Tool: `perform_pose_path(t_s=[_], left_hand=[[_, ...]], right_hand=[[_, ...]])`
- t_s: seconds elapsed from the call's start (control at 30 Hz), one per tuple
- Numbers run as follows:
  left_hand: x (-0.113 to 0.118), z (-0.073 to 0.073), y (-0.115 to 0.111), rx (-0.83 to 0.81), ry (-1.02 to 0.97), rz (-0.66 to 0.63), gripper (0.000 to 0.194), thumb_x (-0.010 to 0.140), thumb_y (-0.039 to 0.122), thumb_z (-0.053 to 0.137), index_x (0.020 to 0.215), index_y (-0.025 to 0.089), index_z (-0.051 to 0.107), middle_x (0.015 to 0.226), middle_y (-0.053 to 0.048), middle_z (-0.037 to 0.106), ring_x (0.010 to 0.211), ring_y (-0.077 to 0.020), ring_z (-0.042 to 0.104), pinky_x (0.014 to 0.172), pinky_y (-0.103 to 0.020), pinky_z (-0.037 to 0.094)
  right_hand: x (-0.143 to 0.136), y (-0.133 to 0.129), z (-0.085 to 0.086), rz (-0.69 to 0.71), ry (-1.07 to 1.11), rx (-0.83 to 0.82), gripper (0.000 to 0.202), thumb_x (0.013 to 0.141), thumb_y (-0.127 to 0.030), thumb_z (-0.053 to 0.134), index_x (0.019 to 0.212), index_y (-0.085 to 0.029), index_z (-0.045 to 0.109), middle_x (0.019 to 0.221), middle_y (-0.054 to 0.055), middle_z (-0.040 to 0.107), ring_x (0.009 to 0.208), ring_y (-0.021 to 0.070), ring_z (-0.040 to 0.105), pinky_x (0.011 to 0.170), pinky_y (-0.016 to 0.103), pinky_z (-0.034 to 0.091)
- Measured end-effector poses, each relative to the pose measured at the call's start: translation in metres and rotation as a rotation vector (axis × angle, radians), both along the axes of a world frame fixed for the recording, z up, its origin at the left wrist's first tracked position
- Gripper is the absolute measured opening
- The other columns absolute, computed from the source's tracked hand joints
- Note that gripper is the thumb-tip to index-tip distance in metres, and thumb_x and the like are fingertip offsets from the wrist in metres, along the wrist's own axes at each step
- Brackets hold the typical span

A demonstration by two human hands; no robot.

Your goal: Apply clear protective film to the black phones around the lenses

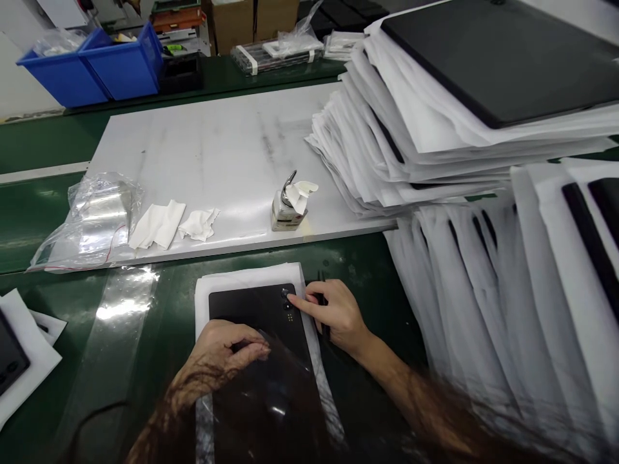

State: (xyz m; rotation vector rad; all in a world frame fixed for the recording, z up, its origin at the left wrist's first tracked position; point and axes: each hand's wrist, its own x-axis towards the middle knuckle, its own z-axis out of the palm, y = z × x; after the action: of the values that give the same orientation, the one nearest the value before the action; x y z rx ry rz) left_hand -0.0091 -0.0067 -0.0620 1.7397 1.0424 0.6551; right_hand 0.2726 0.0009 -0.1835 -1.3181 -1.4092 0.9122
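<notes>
A black tablet back cover point(251, 306) with a camera bump lies on white wrapping foam point(251, 276) in front of me. My right hand point(338, 316) has its index fingertip on the camera lens point(286, 298) near the upper right corner. Its other fingers curl around a slim black tool point(325, 332) that looks like tweezers. Over the cover's left part, my left hand point(225, 351) is closed in a pinch; a small clear edge shows at its fingertips, too faint to name. Loose hair blurs the lower part of the view.
Stacked foam-wrapped black panels point(503, 58) rise at right, above a row of upright wrapped panels point(483, 290). A grey board point(217, 148) holds a small bottle point(286, 216), crumpled white wipes point(159, 224) and a plastic bag point(97, 219). Blue bins point(120, 64) stand behind.
</notes>
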Motion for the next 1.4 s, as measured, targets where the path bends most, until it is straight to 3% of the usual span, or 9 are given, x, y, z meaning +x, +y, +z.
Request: perform_pose_path(t_s=[0.17,0.43,0.73,0.97,1.1,1.17,1.23,1.3,1.4], left_hand=[[0.001,0.006,0.001,-0.030,0.001,0.003,0.010,0.078,0.021,0.066,0.073,0.023,0.073,0.063,0.002,0.077,0.058,-0.0168,0.073,0.055,-0.017,0.054],[0.001,0.001,0.000,-0.082,-0.021,0.028,0.009,0.075,0.020,0.067,0.070,0.024,0.074,0.062,0.001,0.078,0.055,-0.0186,0.073,0.053,-0.019,0.056],[0.001,-0.003,0.002,-0.150,-0.017,0.011,0.014,0.076,0.028,0.065,0.065,0.028,0.074,0.062,0.004,0.077,0.057,-0.0214,0.072,0.054,-0.023,0.054],[-0.002,0.004,0.001,-0.202,-0.038,-0.050,0.015,0.078,0.026,0.063,0.069,0.028,0.074,0.064,0.000,0.078,0.058,-0.0239,0.073,0.051,-0.024,0.056],[-0.009,0.012,0.013,-0.116,-0.065,-0.082,0.011,0.075,0.028,0.067,0.070,0.032,0.075,0.073,0.000,0.079,0.069,-0.0256,0.073,0.062,-0.029,0.057],[-0.012,0.016,0.025,-0.029,-0.060,-0.042,0.009,0.071,0.028,0.071,0.067,0.034,0.075,0.085,0.000,0.078,0.088,-0.0285,0.069,0.079,-0.034,0.052],[-0.015,0.020,0.039,0.032,-0.035,0.003,0.009,0.069,0.028,0.072,0.064,0.035,0.075,0.097,0.002,0.076,0.106,-0.0303,0.059,0.093,-0.039,0.042],[-0.015,0.024,0.051,0.051,-0.004,0.018,0.009,0.069,0.027,0.073,0.063,0.034,0.074,0.105,0.002,0.073,0.114,-0.0308,0.052,0.097,-0.042,0.037],[-0.009,0.031,0.063,0.042,0.030,0.004,0.008,0.067,0.026,0.074,0.061,0.032,0.074,0.111,-0.001,0.069,0.118,-0.0320,0.048,0.097,-0.046,0.038]], right_hand=[[0.014,-0.008,0.003,0.042,-0.254,0.265,0.028,0.118,-0.041,0.077,0.116,-0.042,0.105,0.086,0.006,0.089,0.079,0.0281,0.080,0.075,0.048,0.063],[-0.009,0.011,0.004,0.074,-0.298,0.408,0.037,0.117,-0.026,0.072,0.127,-0.041,0.105,0.101,0.008,0.093,0.086,0.0276,0.082,0.079,0.046,0.073],[0.004,-0.025,-0.024,0.146,-0.419,0.476,0.062,0.109,-0.012,0.067,0.138,-0.055,0.102,0.092,0.006,0.086,0.074,0.0276,0.075,0.067,0.045,0.069],[-0.007,0.025,0.000,-0.016,-0.408,0.397,0.044,0.118,-0.026,0.067,0.146,-0.040,0.099,0.112,0.010,0.091,0.102,0.0339,0.086,0.089,0.051,0.075],[-0.025,0.057,0.011,-0.045,-0.381,0.359,0.008,0.108,-0.030,0.092,0.111,-0.034,0.098,0.103,0.007,0.087,0.091,0.0310,0.081,0.082,0.042,0.067],[-0.029,0.061,0.015,-0.034,-0.368,0.366,0.011,0.104,-0.026,0.093,0.097,-0.034,0.095,0.093,0.004,0.084,0.082,0.0295,0.077,0.077,0.041,0.064],[-0.029,0.059,0.019,-0.021,-0.368,0.384,0.015,0.105,-0.023,0.089,0.104,-0.036,0.097,0.097,0.006,0.087,0.085,0.0319,0.080,0.077,0.044,0.066],[-0.028,0.057,0.022,-0.003,-0.379,0.403,0.020,0.105,-0.022,0.086,0.111,-0.036,0.099,0.103,0.009,0.090,0.089,0.0343,0.082,0.078,0.047,0.068],[-0.027,0.059,0.027,0.044,-0.392,0.423,0.018,0.098,-0.019,0.089,0.096,-0.036,0.095,0.093,0.005,0.089,0.080,0.0324,0.082,0.070,0.046,0.068]])
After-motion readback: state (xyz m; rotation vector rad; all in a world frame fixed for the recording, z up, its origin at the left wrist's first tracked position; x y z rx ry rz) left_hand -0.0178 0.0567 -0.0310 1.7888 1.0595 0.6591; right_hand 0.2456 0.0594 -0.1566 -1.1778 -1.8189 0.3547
